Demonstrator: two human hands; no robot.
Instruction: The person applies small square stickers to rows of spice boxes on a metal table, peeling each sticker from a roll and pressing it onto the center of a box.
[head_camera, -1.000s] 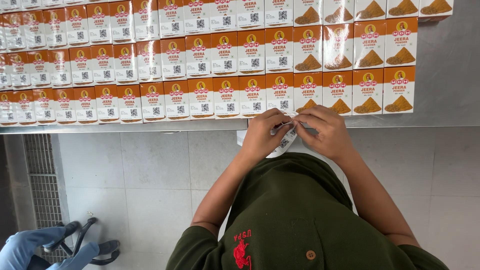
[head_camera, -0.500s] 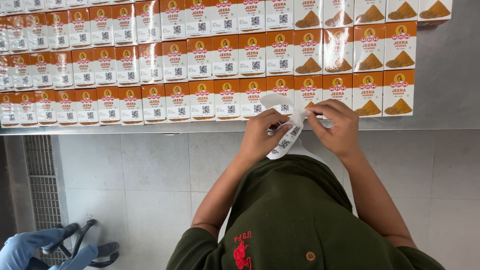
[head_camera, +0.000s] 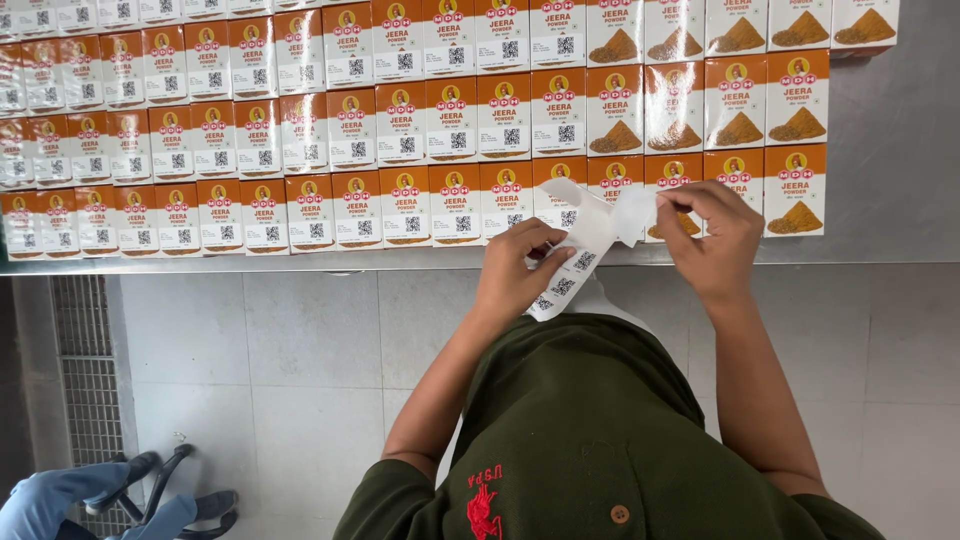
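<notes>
My left hand (head_camera: 520, 270) grips a white strip of square-code stickers (head_camera: 575, 255) that hangs down over my green shirt. My right hand (head_camera: 712, 232) pinches a single white sticker (head_camera: 637, 213) peeled off the strip's upper end, held just above the table's front edge. Both hands hover in front of the nearest row of orange-and-white spice boxes (head_camera: 455, 200). Most boxes bear a square sticker on the front; those at the right (head_camera: 797, 190) show a heap of brown powder instead.
The boxes lie flat in several tight rows on a grey metal table (head_camera: 900, 160). Below the table edge is a grey tiled floor (head_camera: 270, 380) with a drain grate (head_camera: 85, 380) at the left. Another person's blue-clad legs and sandals (head_camera: 130, 495) show at bottom left.
My hands have drawn apart: the right moved rightward with a peeled sticker, and the strip has unfolded upward from my left hand.
</notes>
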